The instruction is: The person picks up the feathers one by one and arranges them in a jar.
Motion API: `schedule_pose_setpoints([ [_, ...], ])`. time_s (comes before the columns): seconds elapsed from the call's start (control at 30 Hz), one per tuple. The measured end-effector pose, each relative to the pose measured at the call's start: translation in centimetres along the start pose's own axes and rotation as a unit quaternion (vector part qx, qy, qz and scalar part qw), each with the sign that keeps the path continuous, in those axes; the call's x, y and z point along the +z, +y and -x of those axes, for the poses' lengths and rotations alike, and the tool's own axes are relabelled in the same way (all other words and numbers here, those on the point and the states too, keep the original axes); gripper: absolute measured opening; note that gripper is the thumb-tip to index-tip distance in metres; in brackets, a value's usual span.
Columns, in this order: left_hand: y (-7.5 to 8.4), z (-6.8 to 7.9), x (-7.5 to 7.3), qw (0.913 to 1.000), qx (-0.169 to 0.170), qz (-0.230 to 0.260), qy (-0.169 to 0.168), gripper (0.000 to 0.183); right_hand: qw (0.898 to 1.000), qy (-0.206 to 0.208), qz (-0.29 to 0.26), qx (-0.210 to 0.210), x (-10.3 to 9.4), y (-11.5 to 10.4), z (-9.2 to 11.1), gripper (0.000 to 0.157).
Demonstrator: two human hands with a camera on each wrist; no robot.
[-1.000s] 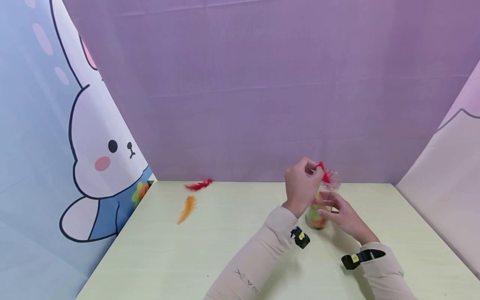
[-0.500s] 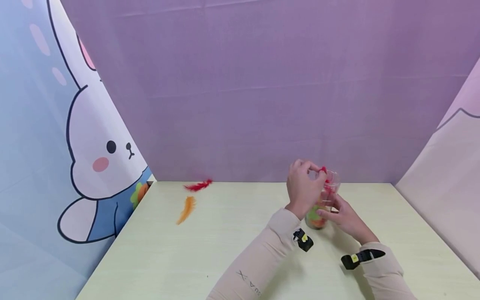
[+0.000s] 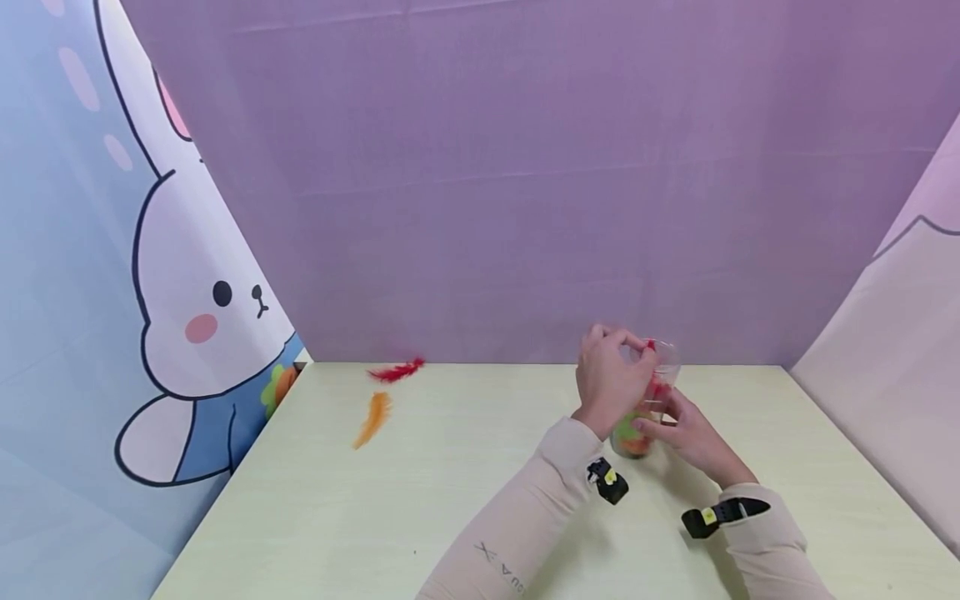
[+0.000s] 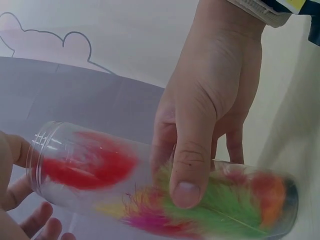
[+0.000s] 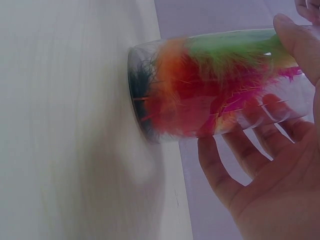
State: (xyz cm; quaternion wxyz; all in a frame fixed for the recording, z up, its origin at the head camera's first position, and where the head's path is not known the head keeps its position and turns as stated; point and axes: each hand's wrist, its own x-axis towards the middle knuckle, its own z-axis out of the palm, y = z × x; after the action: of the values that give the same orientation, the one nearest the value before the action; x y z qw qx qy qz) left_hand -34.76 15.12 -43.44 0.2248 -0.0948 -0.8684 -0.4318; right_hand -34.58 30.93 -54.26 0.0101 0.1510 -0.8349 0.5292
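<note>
A clear plastic jar (image 3: pixel 670 360) stands tilted on the table, its mouth up. Curled round its side, my right hand (image 3: pixel 693 437) grips it, thumb across the front in the left wrist view. Green (image 4: pixel 230 205), orange, red and magenta feathers fill the lower part. Inside the upper part lies a red feather (image 4: pixel 95 167). My left hand (image 3: pixel 609 377) is at the jar's mouth, thumb and forefinger pinching the red feather's end; its other fingers are bent loosely. The right wrist view shows the jar's base (image 5: pixel 142 100) close to the tabletop.
A second red feather (image 3: pixel 397 370) lies at the table's back edge on the left. An orange feather (image 3: pixel 372 420) is just in front of it. Behind the pale table (image 3: pixel 450 500) hangs a purple cloth (image 3: pixel 480 183), with a rabbit-print cloth (image 3: pixel 202 250) at the left.
My left hand has moved slightly down and right toward the mouth, and the red feather has sunk from above the rim into the jar. My right hand and the jar have stayed nearly still.
</note>
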Motion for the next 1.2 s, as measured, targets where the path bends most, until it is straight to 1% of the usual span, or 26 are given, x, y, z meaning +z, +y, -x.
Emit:
schedule_pose_setpoints([
  [0.17, -0.2, 0.2, -0.4, 0.9999, 0.004, -0.004, -0.01, 0.01, 1.0, 0.002, 0.0, -0.001, 0.0, -0.2, 0.1, 0.063],
  [0.4, -0.8, 0.3, -1.1, 0.9986, 0.035, 0.04, -0.002, 0.017, 1.0, 0.002, -0.006, 0.002, 0.0, -0.5, 0.3, 0.064],
  [0.53, -1.4, 0.3, -1.5, 0.9969, 0.049, 0.061, 0.004, 0.015, 1.0, 0.005, -0.005, 0.002, 0.0, -0.6, 0.4, 0.062],
  [0.67, -2.4, 0.4, -1.9, 0.9963, 0.054, 0.067, 0.002, 0.014, 1.0, 0.008, 0.0, 0.002, -0.1, -0.7, 0.5, 0.062],
  [0.87, -4.5, 0.8, -2.7, 0.9977, 0.041, 0.052, -0.016, 0.012, 1.0, 0.012, 0.007, 0.003, -0.2, -1.0, 0.5, 0.062],
  [1.07, -7.3, 1.1, -4.0, 0.9986, 0.01, 0.05, -0.011, 0.008, 1.0, 0.013, 0.015, 0.004, -0.1, -1.2, 0.6, 0.063],
  [1.2, -9.3, 1.0, -5.2, 0.9988, -0.011, 0.044, -0.018, 0.009, 1.0, 0.014, 0.022, 0.005, -0.1, -1.1, 0.6, 0.063],
])
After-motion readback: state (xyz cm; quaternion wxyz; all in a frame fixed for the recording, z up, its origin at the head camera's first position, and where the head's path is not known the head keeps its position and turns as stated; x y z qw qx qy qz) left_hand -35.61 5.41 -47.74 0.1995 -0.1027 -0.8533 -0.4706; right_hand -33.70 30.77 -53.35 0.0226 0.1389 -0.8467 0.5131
